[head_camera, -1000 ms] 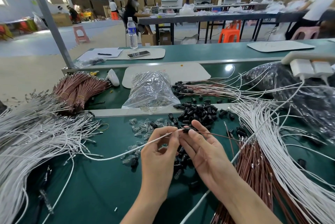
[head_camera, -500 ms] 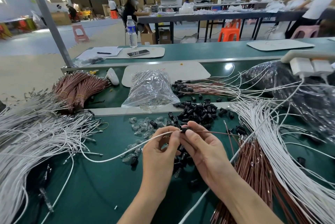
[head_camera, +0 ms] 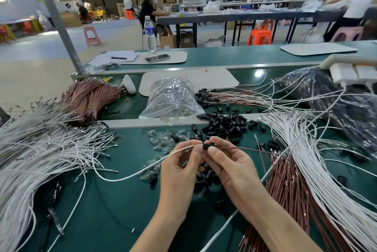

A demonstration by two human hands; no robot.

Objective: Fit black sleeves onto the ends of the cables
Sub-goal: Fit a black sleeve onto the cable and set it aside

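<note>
At a green workbench (head_camera: 112, 206), a person's left hand (head_camera: 179, 166) pinches a white cable (head_camera: 142, 171) near its end. The right hand (head_camera: 232, 168) grips a black sleeve (head_camera: 208, 146) between thumb and forefinger, and the fingertips of both hands meet at the frame's centre. A thin brown cable (head_camera: 244, 148) runs from the sleeve toward 3 o'clock (how far it sits inside cannot be told). A heap of loose sleeves (head_camera: 224, 126) lies at 12 o'clock from the hands, with a clear plastic bag (head_camera: 171, 100) at 11 o'clock. A mass of white cables (head_camera: 40, 149) spreads at 9 o'clock, and brown and white cables (head_camera: 295, 186) fan out at 4 o'clock.
</note>
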